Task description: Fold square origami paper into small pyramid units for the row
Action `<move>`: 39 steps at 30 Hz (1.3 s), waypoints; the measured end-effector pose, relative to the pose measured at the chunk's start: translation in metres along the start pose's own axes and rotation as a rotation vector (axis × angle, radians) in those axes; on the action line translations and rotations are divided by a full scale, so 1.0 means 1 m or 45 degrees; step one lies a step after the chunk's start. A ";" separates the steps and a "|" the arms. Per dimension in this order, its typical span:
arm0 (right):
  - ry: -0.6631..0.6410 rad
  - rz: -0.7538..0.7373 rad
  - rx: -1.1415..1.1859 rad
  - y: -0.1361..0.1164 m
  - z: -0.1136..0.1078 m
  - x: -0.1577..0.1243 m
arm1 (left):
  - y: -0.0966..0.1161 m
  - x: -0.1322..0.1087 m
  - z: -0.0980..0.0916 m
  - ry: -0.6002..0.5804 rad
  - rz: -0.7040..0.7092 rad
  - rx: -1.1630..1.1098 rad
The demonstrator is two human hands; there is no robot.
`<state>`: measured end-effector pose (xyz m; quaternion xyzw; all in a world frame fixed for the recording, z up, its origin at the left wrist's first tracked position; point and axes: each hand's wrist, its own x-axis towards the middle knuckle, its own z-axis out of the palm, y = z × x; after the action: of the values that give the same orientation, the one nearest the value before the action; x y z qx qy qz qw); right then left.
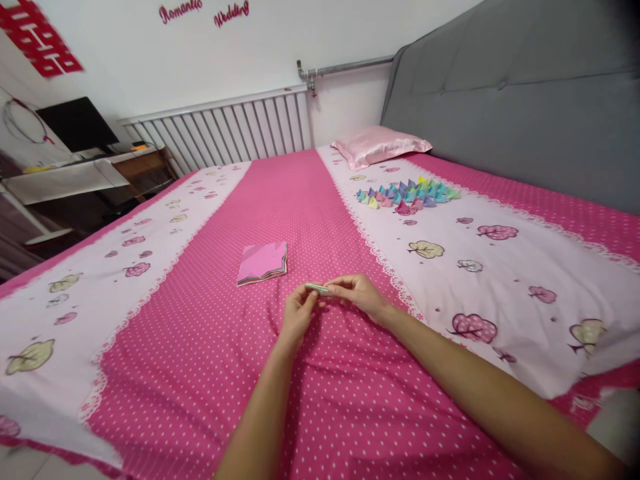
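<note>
Between my two hands is a small folded piece of pale green paper (317, 289), held just above the pink dotted bedspread. My left hand (299, 308) pinches its left end between thumb and fingers. On the right end, the thumb and fingers of my right hand (361, 295) are closed too. Just beyond my left hand lies a stack of square paper sheets (262, 261), pink on top, with wavy edges. Farther off to the right, several small folded paper pieces (410, 193) in blue, green, purple, pink and yellow stand grouped together.
The bed (295, 200) fills most of the view. A pink pillow (380, 145) lies near the grey headboard (520, 100). Behind the bed a white radiator (225, 127) runs along the wall. At the left stands a desk (70, 179) with a black monitor (77, 125).
</note>
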<state>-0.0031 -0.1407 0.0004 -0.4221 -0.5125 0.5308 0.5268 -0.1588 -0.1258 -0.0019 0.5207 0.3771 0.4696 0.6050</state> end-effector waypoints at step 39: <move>0.020 -0.392 -0.658 0.001 0.005 -0.004 | 0.000 -0.004 0.009 -0.018 -0.195 -0.291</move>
<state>-0.0073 -0.1455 -0.0005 -0.4635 -0.6845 0.2934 0.4801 -0.1515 -0.1325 0.0000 0.4215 0.3555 0.4583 0.6971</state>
